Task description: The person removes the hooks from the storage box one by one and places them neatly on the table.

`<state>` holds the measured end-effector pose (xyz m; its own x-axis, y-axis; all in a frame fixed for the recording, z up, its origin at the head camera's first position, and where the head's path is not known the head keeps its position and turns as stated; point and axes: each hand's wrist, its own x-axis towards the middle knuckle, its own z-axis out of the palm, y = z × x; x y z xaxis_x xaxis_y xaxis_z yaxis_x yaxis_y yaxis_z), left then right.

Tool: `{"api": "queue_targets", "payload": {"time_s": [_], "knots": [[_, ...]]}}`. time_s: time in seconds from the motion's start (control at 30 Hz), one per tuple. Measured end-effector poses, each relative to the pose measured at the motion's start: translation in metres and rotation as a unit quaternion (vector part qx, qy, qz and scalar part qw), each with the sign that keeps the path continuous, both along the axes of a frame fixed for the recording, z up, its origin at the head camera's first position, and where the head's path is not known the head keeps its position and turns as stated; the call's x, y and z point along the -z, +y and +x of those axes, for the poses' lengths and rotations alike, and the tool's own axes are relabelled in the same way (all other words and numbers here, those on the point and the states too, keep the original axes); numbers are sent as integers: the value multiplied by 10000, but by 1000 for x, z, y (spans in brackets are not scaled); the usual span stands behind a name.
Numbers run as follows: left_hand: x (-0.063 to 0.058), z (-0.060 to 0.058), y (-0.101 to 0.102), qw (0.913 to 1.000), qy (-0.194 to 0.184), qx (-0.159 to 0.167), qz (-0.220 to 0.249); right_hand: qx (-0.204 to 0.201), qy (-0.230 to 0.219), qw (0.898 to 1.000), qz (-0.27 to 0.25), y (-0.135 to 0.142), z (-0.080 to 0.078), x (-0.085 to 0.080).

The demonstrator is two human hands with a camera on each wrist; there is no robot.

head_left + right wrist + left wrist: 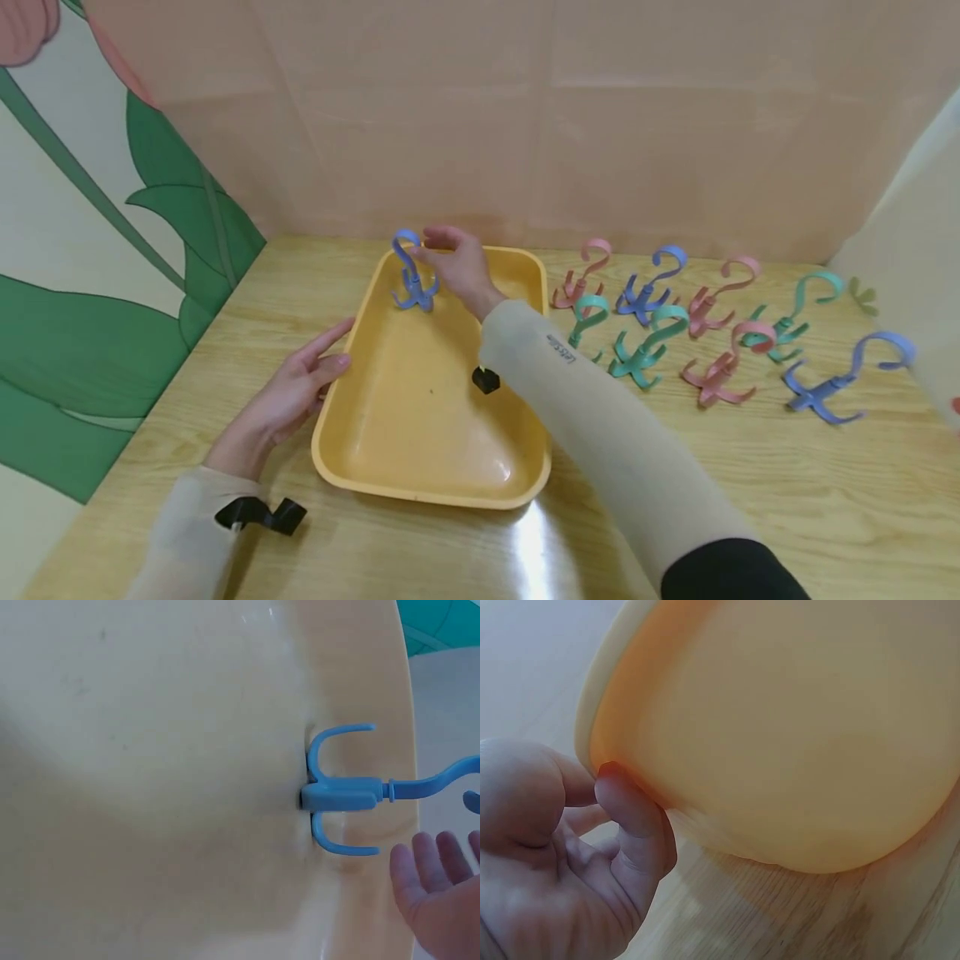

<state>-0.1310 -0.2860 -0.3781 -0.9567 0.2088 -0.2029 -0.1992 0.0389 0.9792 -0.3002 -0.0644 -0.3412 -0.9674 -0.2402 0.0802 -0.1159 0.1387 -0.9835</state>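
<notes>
A yellow plastic tray [420, 417] lies on the wooden table, its left edge between the thumb and fingers of my left hand [296, 392]. The left wrist view shows those fingers [634, 806] curled against the tray's outer wall. Inside, at the far left corner, a blue multi-prong hanging hook [414, 287] stands with its prongs down and its curved top above the rim. My right hand [461, 262] is just to the right of that hook. In the right wrist view its extended fingers [427, 862] are apart from the blue stem [412, 789].
Right of the tray stand several similar hooks in pink [716, 379], green [637, 362] and blue [817, 396]. A pinkish covering [525, 125] hangs behind the table, and a wall with painted leaves [82, 358] borders its left side.
</notes>
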Motion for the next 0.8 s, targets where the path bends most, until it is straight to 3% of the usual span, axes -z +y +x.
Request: {"api": "queue_targets", "payload": {"time_s": [0.37, 0.8], "knots": [[0, 1, 0, 10000, 60, 47, 0, -245, -126, 9980, -563, -6, 0, 3], [-2, 0, 1, 10000, 62, 55, -29, -93, -251, 9967, -768, -9, 3, 1]]}}
